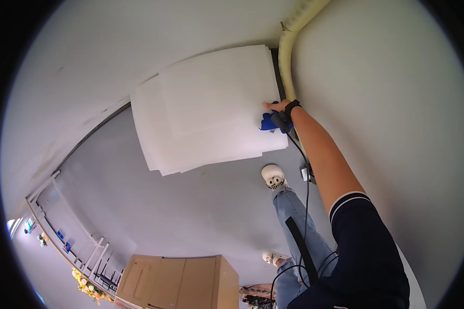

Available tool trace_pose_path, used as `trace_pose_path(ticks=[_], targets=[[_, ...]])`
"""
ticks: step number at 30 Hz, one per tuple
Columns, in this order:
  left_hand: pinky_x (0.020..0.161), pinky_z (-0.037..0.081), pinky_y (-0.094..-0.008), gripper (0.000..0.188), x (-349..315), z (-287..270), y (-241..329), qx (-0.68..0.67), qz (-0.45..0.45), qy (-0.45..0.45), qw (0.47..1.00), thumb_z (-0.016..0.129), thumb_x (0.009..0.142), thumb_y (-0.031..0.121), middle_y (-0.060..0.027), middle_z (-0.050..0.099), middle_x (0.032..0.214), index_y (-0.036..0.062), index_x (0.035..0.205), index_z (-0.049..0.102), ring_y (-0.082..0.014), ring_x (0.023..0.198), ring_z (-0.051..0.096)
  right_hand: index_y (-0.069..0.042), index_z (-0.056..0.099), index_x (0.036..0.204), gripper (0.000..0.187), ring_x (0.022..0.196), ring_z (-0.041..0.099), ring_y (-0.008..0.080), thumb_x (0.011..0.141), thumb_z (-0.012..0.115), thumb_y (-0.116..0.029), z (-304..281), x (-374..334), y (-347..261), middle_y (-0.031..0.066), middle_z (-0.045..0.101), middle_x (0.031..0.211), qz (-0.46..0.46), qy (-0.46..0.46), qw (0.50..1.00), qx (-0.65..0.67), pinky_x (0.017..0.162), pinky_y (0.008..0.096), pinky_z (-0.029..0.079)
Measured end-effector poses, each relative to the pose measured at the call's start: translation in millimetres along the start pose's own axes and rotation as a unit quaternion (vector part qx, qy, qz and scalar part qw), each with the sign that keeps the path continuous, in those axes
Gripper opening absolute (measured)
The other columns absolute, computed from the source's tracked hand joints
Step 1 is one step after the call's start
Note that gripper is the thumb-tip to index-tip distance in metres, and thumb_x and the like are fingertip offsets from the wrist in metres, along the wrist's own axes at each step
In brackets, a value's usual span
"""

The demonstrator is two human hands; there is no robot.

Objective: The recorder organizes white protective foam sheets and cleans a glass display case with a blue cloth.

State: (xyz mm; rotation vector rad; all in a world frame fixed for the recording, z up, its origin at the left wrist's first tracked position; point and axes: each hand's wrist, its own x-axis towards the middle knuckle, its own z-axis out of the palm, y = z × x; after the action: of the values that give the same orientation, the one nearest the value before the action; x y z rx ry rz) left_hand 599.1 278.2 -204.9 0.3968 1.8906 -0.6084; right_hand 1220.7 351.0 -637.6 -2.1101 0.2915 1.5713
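Head view: right hand point(279, 109) grips flat, smooth white foam sheets point(211, 108).

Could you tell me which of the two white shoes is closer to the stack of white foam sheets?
The upper shoe, just below the foam sheets; the other shoe sits far lower, beside the cardboard box.

Wearer: dark navy short sleeve point(363, 242) with white trim, black wrist strap point(292, 106), light blue jeans point(294, 216), white shoes point(274, 175); black cable point(307, 206) along arm.
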Motion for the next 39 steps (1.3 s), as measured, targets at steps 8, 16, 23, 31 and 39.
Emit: trace_pose_path(ticks=[8, 16, 23, 31, 39], targets=[[0.081, 0.04, -0.0313, 0.045, -8.1, -14.6, -25.4, -0.043, 0.029, -0.03, 0.998, 0.045, 0.084, 0.036, -0.0115, 0.05, 0.111, 0.0063, 0.117, 0.038, -0.0219, 0.097, 0.05, 0.007, 0.048, 0.098, 0.068, 0.084, 0.055, 0.023, 0.055, 0.073, -0.039, 43.2, -79.6, 4.0, 0.0173, 0.057, 0.092, -0.156, 0.183, 0.968, 0.07, 0.073, 0.0298, 0.044], [0.082, 0.038, -0.0328, 0.048, 2.1, -34.5, -77.0, -0.118, 0.129, -0.073, 0.982, 0.044, 0.085, 0.04, -0.0115, 0.048, 0.114, 0.0068, 0.118, 0.037, -0.0232, 0.1, 0.049, -0.003, 0.049, 0.09, 0.049, 0.073, 0.055, 0.0289, 0.061, 0.068, -0.038, 86.4, -312.0, 7.2, 0.0144, 0.056, 0.079, -0.274, 0.255, 0.926, -0.051, 0.063, 0.0352, 0.043], [0.068, 0.046, -0.03, 0.029, 22.6, -21.9, -77.5, -0.249, 0.234, -0.027, 0.939, 0.046, 0.083, 0.014, -0.0135, 0.056, 0.095, -0.0017, 0.106, 0.04, -0.02, 0.08, 0.057, -0.011, 0.05, 0.088, 0.04, 0.07, 0.056, 0.0249, 0.056, 0.071, -0.021, 106.1, -491.9, -0.4, 0.0034, 0.056, 0.084, -0.577, 0.213, 0.757, -0.22, 0.061, 0.0332, 0.045], [0.088, 0.035, -0.0362, 0.064, -7.5, -88.0, -83.0, -0.276, 0.46, 0.209, 0.818, 0.06, 0.074, 0.013, -0.0161, 0.03, 0.126, 0.0002, 0.125, 0.023, -0.027, 0.109, 0.04, -0.01, 0.049, 0.089, 0.043, 0.068, 0.056, 0.0259, 0.051, 0.07, -0.013, 160.0, -649.0, -9.6, 0.0039, 0.057, 0.087, -0.757, 0.116, 0.562, -0.312, 0.058, 0.0337, 0.045], [0.101, 0.015, -0.0418, 0.101, -59.9, -210.4, -182.1, -0.223, 0.512, 0.499, 0.663, 0.074, 0.057, 0.016, -0.0263, 0.01, 0.132, -0.0033, 0.128, 0.006, -0.0389, 0.123, 0.013, -0.008, 0.052, 0.091, 0.046, 0.081, 0.056, 0.0285, 0.048, 0.068, -0.003, 255.5, -775.5, 3.4, 0.0109, 0.057, 0.09, -0.827, -0.034, 0.497, -0.26, 0.07, 0.0304, 0.046]])
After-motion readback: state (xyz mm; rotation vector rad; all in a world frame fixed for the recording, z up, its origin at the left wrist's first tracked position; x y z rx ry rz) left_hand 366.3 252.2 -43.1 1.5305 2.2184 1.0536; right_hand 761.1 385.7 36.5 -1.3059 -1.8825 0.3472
